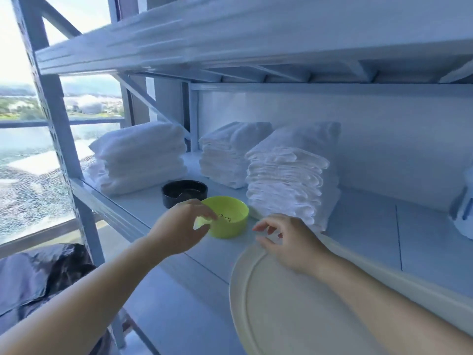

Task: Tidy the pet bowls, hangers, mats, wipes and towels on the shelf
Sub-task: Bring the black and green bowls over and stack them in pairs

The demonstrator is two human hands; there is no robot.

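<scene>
left hand: arm reached up and forward from lower left, wrist bent, thumb and fingertips curled together at the near rim of the green bowl; looked like a pinch on the rim, but blur made contact hard to confirm
right hand: forearm came in from lower right, palm down, fingers loosely curled and spread, gripped nothing; hung over the far end of the cream oval mat
green bowl: round, smooth lime plastic, straight low wall, dark scribble mark inside; sat near the front edge of the shelf, left of centre
black bowl: round, glossy, low; just behind and left of the green one
cream oval mat: flat, smooth, raised line around its edge; tilted, its near end overhung the shelf front
towel stacks: three piles of folded white terry, soft and layered; left, middle, right, the right one tallest and closest to the right hand
shelf: pale blue-white metal board on a perforated upright frame
white container: cut off by the right edge
dark bag: crinkled glossy plastic, below left
</scene>
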